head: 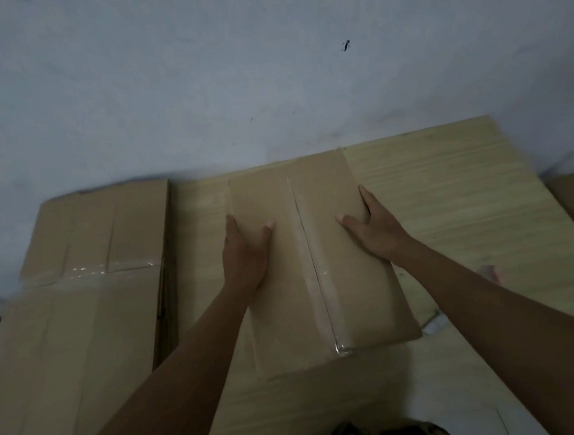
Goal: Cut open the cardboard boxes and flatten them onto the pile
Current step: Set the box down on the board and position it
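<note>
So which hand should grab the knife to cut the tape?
Probably the right hand. No knife is clearly visible, but a small pale object lies beside the box on that side; the left hand can steady it.

A single wide-angle head camera looks forward and steeply down, close over the person's outstretched forearms. It faces a pale wall [198, 69], with the taped cardboard box [317, 266] near the frame's centre and edges curving outward.
</note>
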A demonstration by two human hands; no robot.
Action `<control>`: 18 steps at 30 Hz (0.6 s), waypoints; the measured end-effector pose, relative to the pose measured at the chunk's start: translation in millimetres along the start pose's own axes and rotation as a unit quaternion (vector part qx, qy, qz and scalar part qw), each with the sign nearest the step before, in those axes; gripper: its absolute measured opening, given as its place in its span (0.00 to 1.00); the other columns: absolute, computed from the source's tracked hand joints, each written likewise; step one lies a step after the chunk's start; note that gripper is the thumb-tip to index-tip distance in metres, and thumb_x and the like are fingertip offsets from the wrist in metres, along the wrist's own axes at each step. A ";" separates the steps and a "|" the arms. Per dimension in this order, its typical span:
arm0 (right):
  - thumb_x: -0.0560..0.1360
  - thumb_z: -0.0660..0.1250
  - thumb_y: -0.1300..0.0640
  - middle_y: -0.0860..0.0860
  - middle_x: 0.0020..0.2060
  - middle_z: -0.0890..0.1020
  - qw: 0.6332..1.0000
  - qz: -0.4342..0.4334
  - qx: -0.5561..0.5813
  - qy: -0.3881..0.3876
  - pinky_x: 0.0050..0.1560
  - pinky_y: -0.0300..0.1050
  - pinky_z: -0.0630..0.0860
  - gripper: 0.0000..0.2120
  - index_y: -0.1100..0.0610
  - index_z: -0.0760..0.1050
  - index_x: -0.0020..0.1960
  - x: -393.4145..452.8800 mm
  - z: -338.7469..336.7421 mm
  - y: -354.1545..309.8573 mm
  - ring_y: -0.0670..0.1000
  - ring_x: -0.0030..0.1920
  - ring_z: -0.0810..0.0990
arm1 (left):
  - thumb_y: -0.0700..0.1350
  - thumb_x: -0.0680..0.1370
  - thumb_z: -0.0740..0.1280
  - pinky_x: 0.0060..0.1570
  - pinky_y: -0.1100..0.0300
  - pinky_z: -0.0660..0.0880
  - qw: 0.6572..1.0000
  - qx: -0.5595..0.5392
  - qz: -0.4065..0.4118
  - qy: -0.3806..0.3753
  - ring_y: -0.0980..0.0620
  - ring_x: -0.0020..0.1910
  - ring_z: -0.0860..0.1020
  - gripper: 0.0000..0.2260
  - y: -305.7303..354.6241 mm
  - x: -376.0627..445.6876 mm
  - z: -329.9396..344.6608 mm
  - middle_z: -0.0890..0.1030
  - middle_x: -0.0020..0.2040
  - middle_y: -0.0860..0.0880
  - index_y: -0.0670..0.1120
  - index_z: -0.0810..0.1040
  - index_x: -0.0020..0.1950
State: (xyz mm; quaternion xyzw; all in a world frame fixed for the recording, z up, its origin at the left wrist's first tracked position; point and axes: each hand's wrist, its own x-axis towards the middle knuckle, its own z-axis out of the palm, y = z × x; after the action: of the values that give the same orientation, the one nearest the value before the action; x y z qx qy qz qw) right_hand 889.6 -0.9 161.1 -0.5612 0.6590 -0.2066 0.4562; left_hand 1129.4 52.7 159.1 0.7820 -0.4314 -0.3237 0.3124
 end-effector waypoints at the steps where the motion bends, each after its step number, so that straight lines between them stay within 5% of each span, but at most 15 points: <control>1: 0.76 0.69 0.41 0.47 0.78 0.64 1.000 -0.005 -0.002 0.005 0.75 0.49 0.65 0.42 0.49 0.52 0.82 -0.8 0.7 2.4 0.52 0.75 0.67 | 0.61 0.80 0.65 0.71 0.48 0.65 0.998 0.045 0.027 0.020 0.42 0.77 0.64 0.38 2.0 -3.1 2.3 0.62 0.80 0.44 0.46 0.52 0.83; 4: 0.77 0.68 0.40 0.49 0.77 0.67 0.999 -0.007 -0.004 0.031 0.73 0.44 0.64 0.40 0.51 0.55 0.82 -7.5 4.1 4.8 0.52 0.75 0.68 | 0.58 0.82 0.61 0.73 0.39 0.62 0.963 0.213 0.144 0.077 0.40 0.79 0.58 0.30 4.9 -10.2 9.8 0.57 0.81 0.41 0.49 0.58 0.81; 8: 0.77 0.67 0.38 0.50 0.73 0.72 0.999 0.000 -0.013 0.046 0.71 0.45 0.67 0.37 0.51 0.60 0.80 -22.4 0.1 9.3 0.53 0.72 0.72 | 0.59 0.81 0.61 0.76 0.35 0.50 0.920 0.299 0.251 0.039 0.41 0.81 0.55 0.23 17.1 -22.2 25.3 0.60 0.80 0.43 0.51 0.70 0.73; 12: 0.79 0.67 0.43 0.50 0.63 0.81 0.992 0.026 0.028 0.116 0.59 0.38 0.70 0.24 0.52 0.74 0.71 -61.9 -16.4 27.6 0.48 0.60 0.79 | 0.64 0.79 0.56 0.76 0.35 0.52 0.900 0.294 0.323 -0.002 0.41 0.79 0.60 0.28 28.1 -47.2 46.7 0.67 0.77 0.44 0.50 0.73 0.73; 16: 0.80 0.64 0.49 0.53 0.50 0.85 0.959 0.087 -0.003 0.268 0.54 0.44 0.73 0.12 0.55 0.82 0.53 -112.0 -21.0 78.8 0.55 0.55 0.82 | 0.70 0.75 0.53 0.75 0.34 0.51 0.889 0.302 0.343 -0.029 0.41 0.78 0.61 0.34 26.4 -67.6 67.2 0.68 0.76 0.42 0.50 0.73 0.73; 18: 0.81 0.63 0.55 0.56 0.53 0.84 0.953 0.112 -0.047 0.279 0.54 0.48 0.74 0.11 0.57 0.82 0.55 -135.7 -20.6 108.5 0.58 0.55 0.81 | 0.71 0.75 0.54 0.75 0.33 0.51 0.885 0.308 0.347 -0.034 0.40 0.78 0.61 0.36 21.2 -72.0 71.0 0.66 0.77 0.41 0.50 0.72 0.74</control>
State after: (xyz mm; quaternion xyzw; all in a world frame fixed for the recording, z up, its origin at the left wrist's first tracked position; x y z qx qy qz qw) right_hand 806.4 151.0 136.3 -0.4246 0.8273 -0.2715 0.2480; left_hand 1034.2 91.8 150.2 0.6279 -0.7634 -0.0722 0.1334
